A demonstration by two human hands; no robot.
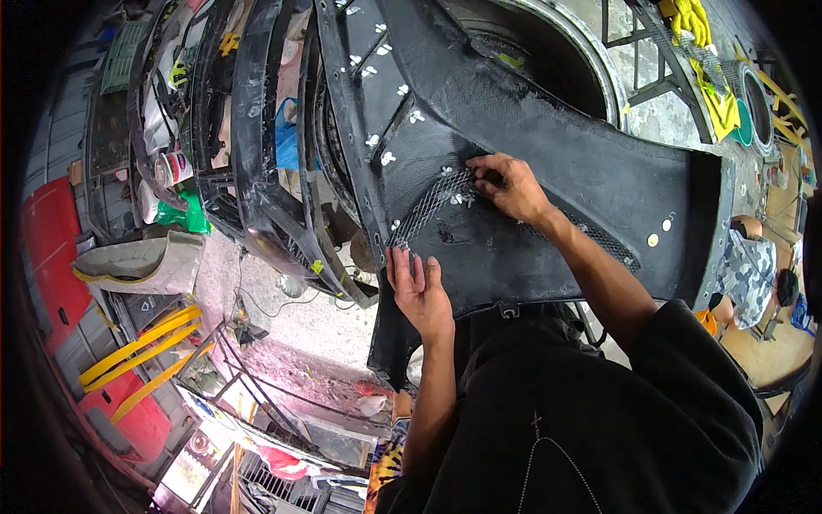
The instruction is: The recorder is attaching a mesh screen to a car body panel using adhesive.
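A large black moulded panel, apparently a car fender (591,141), lies in front of me with a ribbed, recessed area. Across that recess runs a strip of diamond-pattern mesh (432,204). My right hand (515,190) is at the mesh's upper right end, thumb and fingers pinched on its edge. Near the lower left end is my left hand (421,301), fingers stretched out, their tips by the panel's rim. Several small white winged pieces (416,116) dot the panel around the mesh. Another mesh strip (608,247) lies partly behind my right forearm.
Black curved bumper-like parts (257,111) stand at the left. A round drum-like rim (599,60) shows beneath the panel. Yellow strips (141,343) and red panels (56,257) are further left. Another person in patterned shorts (747,278) is at the right. Yellow gloves (687,21) hang at upper right.
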